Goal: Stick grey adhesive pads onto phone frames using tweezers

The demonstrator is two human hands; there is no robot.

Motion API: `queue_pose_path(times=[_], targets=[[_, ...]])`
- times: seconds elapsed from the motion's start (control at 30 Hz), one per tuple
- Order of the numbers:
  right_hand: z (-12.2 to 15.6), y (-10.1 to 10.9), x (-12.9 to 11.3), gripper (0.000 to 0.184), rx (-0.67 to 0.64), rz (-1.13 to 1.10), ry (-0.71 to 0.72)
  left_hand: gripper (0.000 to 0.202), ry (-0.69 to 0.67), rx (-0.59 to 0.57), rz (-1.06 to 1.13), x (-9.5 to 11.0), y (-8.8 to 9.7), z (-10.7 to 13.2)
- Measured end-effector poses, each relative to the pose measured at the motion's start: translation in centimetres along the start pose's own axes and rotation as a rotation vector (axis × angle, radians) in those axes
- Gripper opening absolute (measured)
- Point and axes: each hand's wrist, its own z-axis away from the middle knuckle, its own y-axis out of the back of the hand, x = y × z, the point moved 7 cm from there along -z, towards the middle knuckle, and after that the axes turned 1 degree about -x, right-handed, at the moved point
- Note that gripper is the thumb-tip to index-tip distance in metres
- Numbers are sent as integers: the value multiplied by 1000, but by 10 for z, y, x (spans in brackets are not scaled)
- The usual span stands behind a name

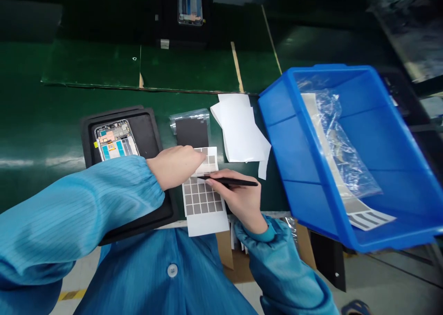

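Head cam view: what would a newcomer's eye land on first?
The bright blue plastic bin dominates the right side, with crumpled clear film inside. Left of centre, an opened smartphone with exposed internals sits in a black tray. At centre, the right hand holds black tweezers over a sheet of grey square pads, which the left hand rests on.

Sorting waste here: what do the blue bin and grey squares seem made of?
The blue bin looks like moulded plastic: smooth, glossy, rounded walls. The grey squares look like thin matte film on a white backing sheet; exact material unclear.
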Motion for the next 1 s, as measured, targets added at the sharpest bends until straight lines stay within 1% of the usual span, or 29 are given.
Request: queue_pose_path(times=[0.1,0.17,0.27,0.33,0.4,0.5,0.63,0.73,0.87,1.0], targets=[[2,12,-5,12,103,-19,-22,12,1,22,21,1,7,4],[3,17,-14,14,138,-59,-4,14,-17,94,86,4,21,14],[1,16,-35,20,119,-124,47,20,-13,232,305,7,47,42],[-1,10,-50,23,91,-166,77,20,20,263,456,5,55,63],[-4,1,-63,23,61,-200,98,15,43,260,554,1,54,80],[-9,-15,-76,24,16,-210,101,12,56,300,604,-9,49,98],[-13,-32,-81,24,-3,-206,75,11,124,391,662,-29,44,118],[-16,-47,-84,23,-56,-207,56,10,183,445,751,-40,41,133],[-17,-63,-89,23,-101,-196,55,11,181,484,814,-45,38,147],[-18,-74,-93,22,-102,-197,64,13,172,478,846,-50,33,152]])
